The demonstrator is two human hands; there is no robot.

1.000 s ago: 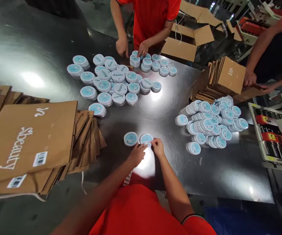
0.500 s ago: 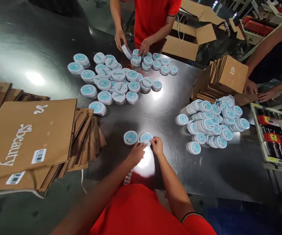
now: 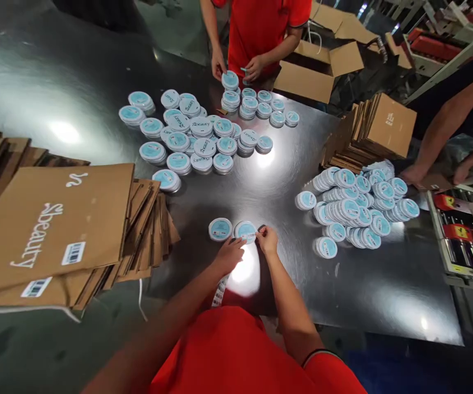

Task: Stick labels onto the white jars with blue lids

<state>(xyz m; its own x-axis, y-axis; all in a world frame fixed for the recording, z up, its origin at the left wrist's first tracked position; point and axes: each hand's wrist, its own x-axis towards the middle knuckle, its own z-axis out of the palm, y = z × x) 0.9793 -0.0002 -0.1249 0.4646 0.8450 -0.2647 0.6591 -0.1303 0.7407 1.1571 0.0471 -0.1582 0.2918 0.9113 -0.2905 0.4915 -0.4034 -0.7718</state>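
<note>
- One flat round tin (image 3: 245, 232), smooth pale-blue lid, white rim, lying face up on the steel table (image 3: 384, 306) — circular, so no long axis
- Left hand (image 3: 229, 256) at its near edge, fingers loosely spread; right hand (image 3: 266, 239) pinching its right rim, fingertips pressed together
- Second tin (image 3: 220, 229) just beside it
- Farther off, stacked tins (image 3: 203, 131) in loose piles; flattened kraft-cardboard cartons (image 3: 51, 230) at left; a co-worker's hand (image 3: 219, 64) beside a raised tin (image 3: 230, 80)

Steel table (image 3: 384, 306); flat Sbeauty cardbd boxes (image 3: 51, 219) piled L; open carton (image 3: 318, 71) far side; co-wkr in red shirt (image 3: 265, 27) opposite.
</note>
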